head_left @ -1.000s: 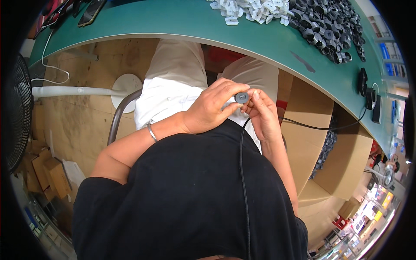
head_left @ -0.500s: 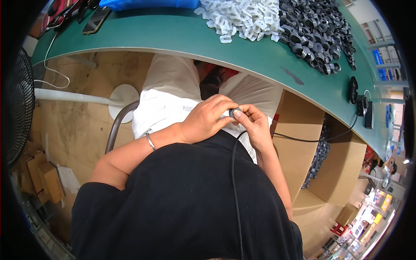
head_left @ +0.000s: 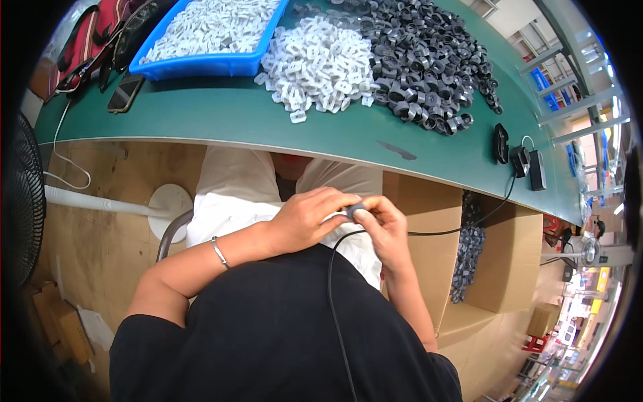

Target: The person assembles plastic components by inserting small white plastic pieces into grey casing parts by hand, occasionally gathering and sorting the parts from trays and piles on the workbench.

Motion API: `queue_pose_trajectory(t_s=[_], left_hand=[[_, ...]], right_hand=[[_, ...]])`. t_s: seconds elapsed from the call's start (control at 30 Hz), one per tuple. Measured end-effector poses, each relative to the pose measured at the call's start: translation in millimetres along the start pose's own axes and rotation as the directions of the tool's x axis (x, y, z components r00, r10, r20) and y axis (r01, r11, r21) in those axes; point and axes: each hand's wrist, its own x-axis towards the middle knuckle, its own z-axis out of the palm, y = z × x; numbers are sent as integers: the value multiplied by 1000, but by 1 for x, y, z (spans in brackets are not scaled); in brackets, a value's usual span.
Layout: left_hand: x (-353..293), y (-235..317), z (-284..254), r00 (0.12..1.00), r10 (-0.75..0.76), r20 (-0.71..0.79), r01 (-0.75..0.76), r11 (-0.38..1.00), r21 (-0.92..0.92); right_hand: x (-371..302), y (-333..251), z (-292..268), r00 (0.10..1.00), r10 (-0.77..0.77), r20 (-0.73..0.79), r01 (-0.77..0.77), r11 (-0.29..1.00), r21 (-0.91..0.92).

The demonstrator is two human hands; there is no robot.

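Observation:
Over my lap, both hands meet on a small dark grey round plastic part [head_left: 354, 211]. My left hand [head_left: 311, 218] pinches it from the left side, fingers curled over the top. From the right, my right hand [head_left: 387, 231] grips the same part, its thumb pressed on the face of it. The fingers cover most of the part, so its far side is hidden. On the green table [head_left: 221, 126] ahead lie a heap of small white plastic pieces [head_left: 321, 63] and a heap of dark ring-shaped parts [head_left: 429, 63].
A blue tray [head_left: 201, 69] of white pieces and a phone [head_left: 125, 92] are at the table's left. A black cable [head_left: 333, 295] runs down my front. The cardboard box [head_left: 506, 268] at right holds dark parts [head_left: 469, 258]. A fan [head_left: 25, 201] stands at left.
The view has tilted up, showing more of the table and the blue tray. My hands keep hold of the small dark part together, with little change in their grip.

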Motion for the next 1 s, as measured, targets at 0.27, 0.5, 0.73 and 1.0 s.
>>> queue_pose_trajectory(t_s=[0.27,0.5,0.73,1.0], left_hand=[[95,6,-7,942,330,-58,-312,926,211],[167,-29,10,970,242,28,-207,757,619],[164,-29,8,953,301,-15,-225,742,632],[152,-16,-10,977,66,-204,-9,963,271]], right_hand=[[-60,-84,-136,631,-492,-600,-169,667,-726],[-90,-66,-196,460,-670,-582,-676,161,-719],[-35,-83,-104,666,-545,-510,-89,620,-779],[51,-81,-20,839,-540,-62,312,571,-759]])
